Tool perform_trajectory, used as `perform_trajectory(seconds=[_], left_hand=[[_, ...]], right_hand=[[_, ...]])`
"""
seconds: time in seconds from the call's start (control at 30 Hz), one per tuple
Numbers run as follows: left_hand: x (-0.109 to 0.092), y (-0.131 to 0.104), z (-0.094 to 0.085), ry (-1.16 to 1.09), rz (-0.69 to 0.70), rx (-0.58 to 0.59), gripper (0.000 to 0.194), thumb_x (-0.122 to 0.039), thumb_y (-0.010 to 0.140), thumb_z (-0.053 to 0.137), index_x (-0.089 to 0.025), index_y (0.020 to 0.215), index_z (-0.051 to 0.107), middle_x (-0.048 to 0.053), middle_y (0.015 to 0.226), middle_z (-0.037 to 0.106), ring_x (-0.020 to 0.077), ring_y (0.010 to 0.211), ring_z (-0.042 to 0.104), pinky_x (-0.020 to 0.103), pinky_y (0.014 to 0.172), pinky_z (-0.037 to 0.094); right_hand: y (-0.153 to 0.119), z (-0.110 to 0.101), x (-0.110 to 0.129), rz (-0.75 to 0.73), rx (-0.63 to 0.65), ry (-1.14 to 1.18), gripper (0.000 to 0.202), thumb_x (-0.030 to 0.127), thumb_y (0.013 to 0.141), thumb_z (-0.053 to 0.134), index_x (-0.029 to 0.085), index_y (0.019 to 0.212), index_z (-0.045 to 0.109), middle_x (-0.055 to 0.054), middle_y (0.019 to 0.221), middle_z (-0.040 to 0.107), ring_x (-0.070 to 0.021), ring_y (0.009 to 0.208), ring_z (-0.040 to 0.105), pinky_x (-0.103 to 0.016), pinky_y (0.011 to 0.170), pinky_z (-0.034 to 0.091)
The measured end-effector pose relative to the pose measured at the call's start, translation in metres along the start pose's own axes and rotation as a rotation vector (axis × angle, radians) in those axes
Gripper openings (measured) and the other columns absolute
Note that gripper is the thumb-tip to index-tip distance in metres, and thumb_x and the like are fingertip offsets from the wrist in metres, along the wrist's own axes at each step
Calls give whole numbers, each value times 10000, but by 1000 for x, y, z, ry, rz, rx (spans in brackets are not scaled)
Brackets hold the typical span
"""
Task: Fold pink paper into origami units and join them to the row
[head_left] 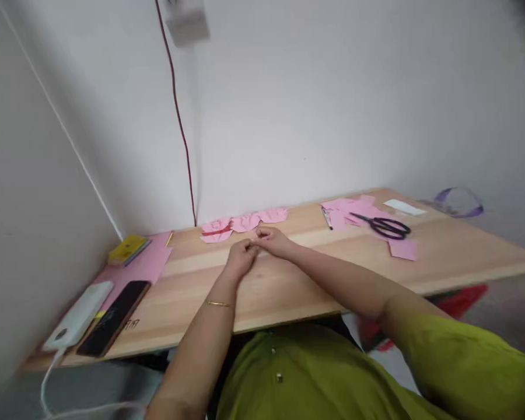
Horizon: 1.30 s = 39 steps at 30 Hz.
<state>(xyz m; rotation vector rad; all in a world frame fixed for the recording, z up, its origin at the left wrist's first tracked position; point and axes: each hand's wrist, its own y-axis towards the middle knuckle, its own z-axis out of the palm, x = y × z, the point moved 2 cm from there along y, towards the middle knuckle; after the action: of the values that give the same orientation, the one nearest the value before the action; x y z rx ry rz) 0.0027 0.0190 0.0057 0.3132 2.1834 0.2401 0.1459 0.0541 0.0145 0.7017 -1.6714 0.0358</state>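
Pink, crumpled paper shapes lie at the centre of the frame, just beyond the hands. I'd judge them light, soft and easily torn, best taken gently by an outer edge. From here I see the left hand and right hand meeting, fingers curled; I cannot tell whether they pinch anything. Scissors lie right of centre, a phone lower left.
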Motion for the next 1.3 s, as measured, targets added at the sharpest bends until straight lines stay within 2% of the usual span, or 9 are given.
perform_trajectory(seconds=[0.13,0.3,0.43,0.53,0.83,0.93,1.13,1.3], left_hand=[[-3,-1,1,-3,-5,-2,200,-311,739,528,-160,609,516,-38,563,452,107,569,401,226,551,306],[-6,-2,0,3,-18,-10,229,-313,724,554,-165,565,483,-51,524,407,97,528,355,226,524,272],[-5,-1,0,-7,-22,-3,153,-285,729,542,-149,672,583,-33,588,499,110,575,415,228,559,312],[-5,-1,0,-12,-25,0,150,-278,732,537,-145,695,597,-26,608,517,113,587,426,231,567,321],[-7,-2,0,-15,-38,1,278,-347,726,568,-174,557,431,-60,520,368,89,514,324,225,508,249],[-6,-2,0,-22,-41,0,269,-353,733,564,-169,568,458,-54,531,390,90,521,337,223,509,256],[-5,-1,0,-36,-45,1,159,-279,729,537,-141,698,609,-23,605,518,111,582,429,232,566,323],[-7,-1,0,-39,-49,1,164,-295,722,544,-144,674,587,-29,591,503,107,569,415,231,558,315]], right_hand=[[0,0,4,-1,-33,-6,319,439,766,581,170,622,488,37,622,437,-108,623,412,-234,605,339],[-1,0,5,8,-40,5,362,478,806,519,168,618,519,18,625,489,-120,634,450,-246,618,366],[0,1,1,21,-19,28,313,466,719,626,169,680,534,21,652,516,-119,627,467,-243,607,379],[1,2,0,18,-12,27,305,448,686,659,167,700,540,22,670,522,-116,632,468,-242,615,381],[0,0,6,-3,-54,-17,379,473,813,510,171,586,480,32,591,432,-113,605,417,-245,598,348],[0,0,5,6,-42,-1,364,484,798,529,170,618,502,28,610,466,-115,611,439,-246,604,364],[0,2,2,17,-12,36,309,453,693,648,169,693,525,26,664,521,-113,624,474,-247,621,392],[1,2,0,13,-23,21,297,440,705,633,171,666,513,25,652,509,-115,628,465,-245,616,384]])
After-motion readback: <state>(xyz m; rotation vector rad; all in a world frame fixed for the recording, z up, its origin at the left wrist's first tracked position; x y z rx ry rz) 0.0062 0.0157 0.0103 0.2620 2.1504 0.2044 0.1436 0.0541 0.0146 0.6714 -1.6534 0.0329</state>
